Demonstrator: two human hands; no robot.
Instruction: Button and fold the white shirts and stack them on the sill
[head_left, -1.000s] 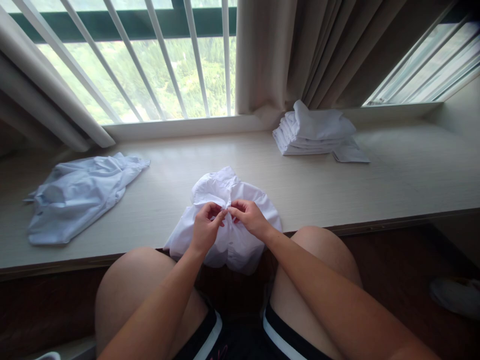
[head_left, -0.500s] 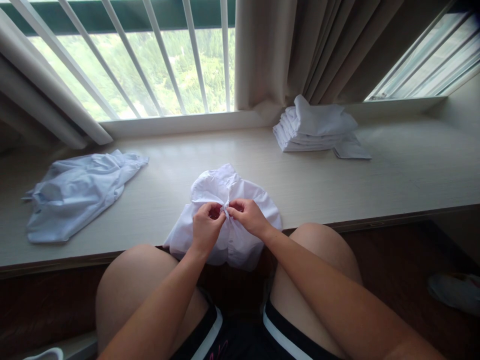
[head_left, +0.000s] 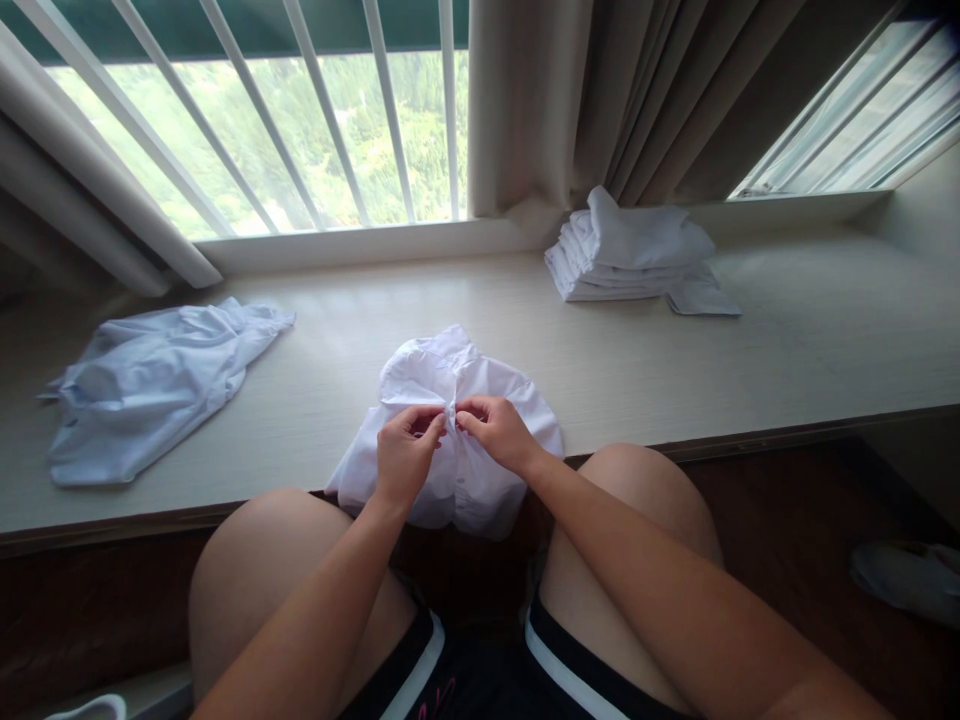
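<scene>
A crumpled white shirt (head_left: 427, 375) lies at the near edge of a pale wooden ledge (head_left: 615, 370), partly hanging over the edge between my knees. My left hand (head_left: 405, 462) and my right hand (head_left: 497, 433) both pinch the shirt's front placket at its middle, fingertips almost touching. The fabric bunches up between them. Whether a button sits under my fingers is hidden.
A loose light-blue shirt (head_left: 150, 385) lies spread at the left of the ledge. A stack of folded white shirts (head_left: 630, 255) rests at the back right below beige curtains (head_left: 600, 100). A barred window (head_left: 300, 120) runs behind. A shoe (head_left: 907, 580) is on the dark floor at right.
My hands stay pinched on the shirt front with only small finger movements. The view has tilted slightly downward.
</scene>
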